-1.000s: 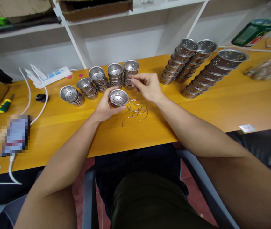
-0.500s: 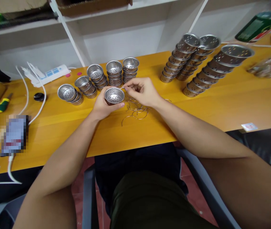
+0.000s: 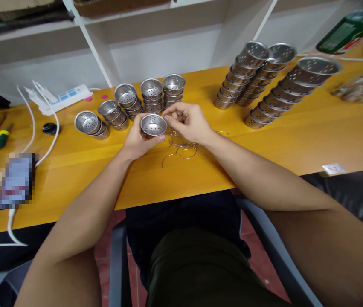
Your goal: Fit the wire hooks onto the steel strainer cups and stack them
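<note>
A small perforated metal cup (image 3: 153, 126) is tilted toward me above the table, its holed bottom and inner wall in sight. My left hand (image 3: 135, 142) wraps round its left side, thumb along the near side. At the cup's right rim, the thumb and forefinger of my right hand (image 3: 191, 123) are pinched together on a thin metal wire, mostly hidden by the fingers. Below that hand lies a loose tangle of curved wires (image 3: 186, 150) on the tabletop.
Short stacks of perforated cups (image 3: 152, 91) stand behind my left hand; taller stacks (image 3: 272, 100) lean at the right. A power strip (image 3: 68, 99), a phone (image 3: 16, 181) with white cables and a screwdriver (image 3: 0, 139) lie left. White shelving (image 3: 168, 55) rises behind the yellow table (image 3: 155, 183).
My right fingertips have shifted slightly at the cup's rim, and the short bit of wire that showed between them and the cup is now hardly visible. The left hand keeps its hold.
</note>
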A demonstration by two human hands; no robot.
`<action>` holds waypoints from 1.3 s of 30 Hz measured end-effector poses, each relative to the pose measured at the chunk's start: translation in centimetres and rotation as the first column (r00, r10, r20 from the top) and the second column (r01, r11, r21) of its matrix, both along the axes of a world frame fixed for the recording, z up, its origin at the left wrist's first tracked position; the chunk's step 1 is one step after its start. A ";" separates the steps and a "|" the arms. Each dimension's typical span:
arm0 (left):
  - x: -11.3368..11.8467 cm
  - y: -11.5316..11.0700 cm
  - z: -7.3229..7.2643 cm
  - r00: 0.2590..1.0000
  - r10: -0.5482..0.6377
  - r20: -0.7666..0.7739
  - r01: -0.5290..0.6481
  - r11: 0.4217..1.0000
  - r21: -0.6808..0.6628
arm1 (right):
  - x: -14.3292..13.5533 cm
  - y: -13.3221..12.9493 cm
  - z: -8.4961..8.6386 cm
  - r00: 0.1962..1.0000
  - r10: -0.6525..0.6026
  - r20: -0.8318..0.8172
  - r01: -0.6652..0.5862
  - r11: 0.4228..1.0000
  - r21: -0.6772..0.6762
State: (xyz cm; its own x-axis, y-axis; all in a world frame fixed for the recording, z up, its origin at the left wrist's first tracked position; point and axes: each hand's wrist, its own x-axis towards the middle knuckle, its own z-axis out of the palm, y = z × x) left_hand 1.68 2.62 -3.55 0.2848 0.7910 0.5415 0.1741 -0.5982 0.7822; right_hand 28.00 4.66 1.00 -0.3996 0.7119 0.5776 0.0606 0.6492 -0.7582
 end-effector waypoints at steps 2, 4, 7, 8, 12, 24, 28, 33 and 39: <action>0.1 -0.2 0.1 1.000 -0.011 -0.008 0.011 1.000 -0.005 | 0.0 0.1 -0.1 0.999 -0.044 0.032 0.043 0.999 0.028; 0.2 -0.4 0.2 0.999 -0.008 -0.031 0.008 1.000 0.000 | 0.0 0.2 -0.2 0.996 -0.070 0.056 0.067 0.997 0.040; 0.2 -0.6 0.2 0.998 -0.004 -0.068 0.005 1.000 0.013 | -0.1 0.3 -0.3 0.994 -0.078 0.073 0.077 0.997 0.029; 0.2 -0.6 0.2 0.997 -0.005 -0.075 0.006 1.000 0.015 | -0.2 0.4 -0.4 0.994 -0.080 0.074 0.079 0.997 0.024; 0.2 -0.8 0.1 0.996 -0.004 -0.093 0.006 1.000 0.024 | -0.4 0.4 -0.6 0.994 -0.083 0.075 0.081 0.996 0.029; 1.4 -2.4 2.0 0.987 0.044 -0.158 -0.040 0.999 0.028 | -2.1 -1.1 -0.5 0.996 -0.045 -0.077 0.045 0.999 0.004; 1.5 -2.5 2.3 0.994 0.043 -0.102 -0.048 0.998 -0.048 | -1.7 -1.1 0.2 0.989 0.040 -0.143 -0.049 0.997 -0.063; 0.8 -1.7 2.0 0.996 0.011 0.083 0.011 0.966 -0.259 | -0.3 -0.5 1.1 0.921 0.354 -0.162 -0.378 0.913 -0.153; 0.7 -1.5 1.2 0.997 -0.027 0.074 0.042 0.975 -0.218 | -0.4 -0.5 1.3 0.921 0.350 -0.173 -0.378 0.909 -0.176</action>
